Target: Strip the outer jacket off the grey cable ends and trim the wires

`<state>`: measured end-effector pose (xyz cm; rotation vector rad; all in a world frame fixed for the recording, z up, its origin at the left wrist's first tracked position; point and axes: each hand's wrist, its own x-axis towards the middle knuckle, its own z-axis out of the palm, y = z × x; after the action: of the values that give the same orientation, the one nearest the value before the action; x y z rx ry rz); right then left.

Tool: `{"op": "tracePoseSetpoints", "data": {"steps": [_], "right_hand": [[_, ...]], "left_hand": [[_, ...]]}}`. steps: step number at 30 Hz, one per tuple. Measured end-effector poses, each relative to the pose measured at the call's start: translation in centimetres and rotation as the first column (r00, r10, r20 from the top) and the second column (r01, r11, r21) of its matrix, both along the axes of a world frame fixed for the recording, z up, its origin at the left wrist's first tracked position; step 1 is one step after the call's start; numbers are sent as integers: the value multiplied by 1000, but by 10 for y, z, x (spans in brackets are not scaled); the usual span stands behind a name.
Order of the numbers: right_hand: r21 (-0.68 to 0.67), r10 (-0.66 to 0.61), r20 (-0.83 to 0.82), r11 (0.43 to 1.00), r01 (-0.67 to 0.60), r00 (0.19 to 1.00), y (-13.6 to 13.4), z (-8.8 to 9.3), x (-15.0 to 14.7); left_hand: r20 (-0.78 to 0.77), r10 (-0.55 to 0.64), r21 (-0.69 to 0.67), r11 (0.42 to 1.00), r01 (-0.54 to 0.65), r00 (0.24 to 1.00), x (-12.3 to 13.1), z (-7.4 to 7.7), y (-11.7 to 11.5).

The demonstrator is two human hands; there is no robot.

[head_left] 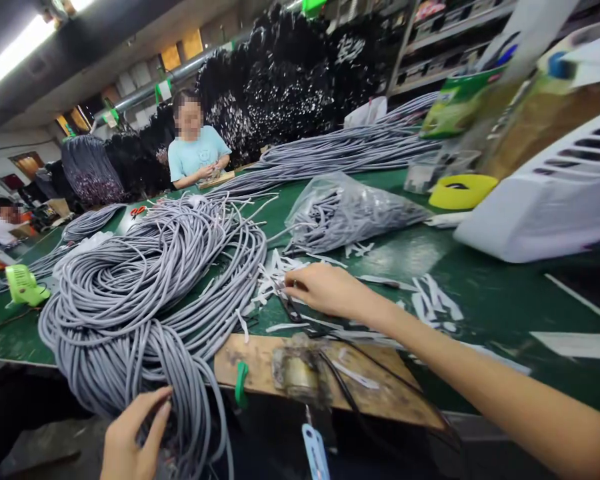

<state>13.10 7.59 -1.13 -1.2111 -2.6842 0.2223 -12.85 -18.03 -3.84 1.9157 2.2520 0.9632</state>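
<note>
My left hand is at the bottom, beside the hanging loops of a large bundle of grey cables. Its thumb and forefinger reach out with a small gap between the tips, and no held thing shows there; the other fingers are mostly hidden. Across the bench, my right hand is closed, fingers curled down among short white strips. Whatever it grips is hidden by the fingers. A dark, thin tool or cord lies just under it. Nearer me, a small metal device sits on a wooden board.
A clear bag of grey cable pieces lies beyond my right hand. At right stands a white vented housing near a yellow tape ring. A green fan is at left. A co-worker works across the green bench.
</note>
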Motion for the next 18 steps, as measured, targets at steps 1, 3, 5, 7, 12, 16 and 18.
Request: {"op": "tracePoseSetpoints", "data": {"steps": [1,3,5,7,12,16,18], "right_hand": [[-58,9,-25,998,-11,1000,7,-3,4],[-119,90,-88,988,-100,992,14,-10,6],[-94,171,-120,979,-183,978,12,-16,3],[-34,184,-87,982,-188,979,8,-18,2],[-16,-64,88,998,66,994,8,-7,20],[-98,-230,178,963,249,957,16,5,39],[-122,-280,188,944,305,941,20,10,48]], "left_hand": [[-3,-41,-12,999,41,999,10,13,17],[-3,-157,-103,982,156,988,33,29,58],[-56,-225,-176,961,212,973,52,32,100],[-195,-232,-260,949,178,953,67,28,135],[-499,-212,-415,909,-17,840,86,20,173],[-345,-164,-347,937,37,924,77,26,173],[-87,-128,-294,951,98,988,67,33,170]]}}
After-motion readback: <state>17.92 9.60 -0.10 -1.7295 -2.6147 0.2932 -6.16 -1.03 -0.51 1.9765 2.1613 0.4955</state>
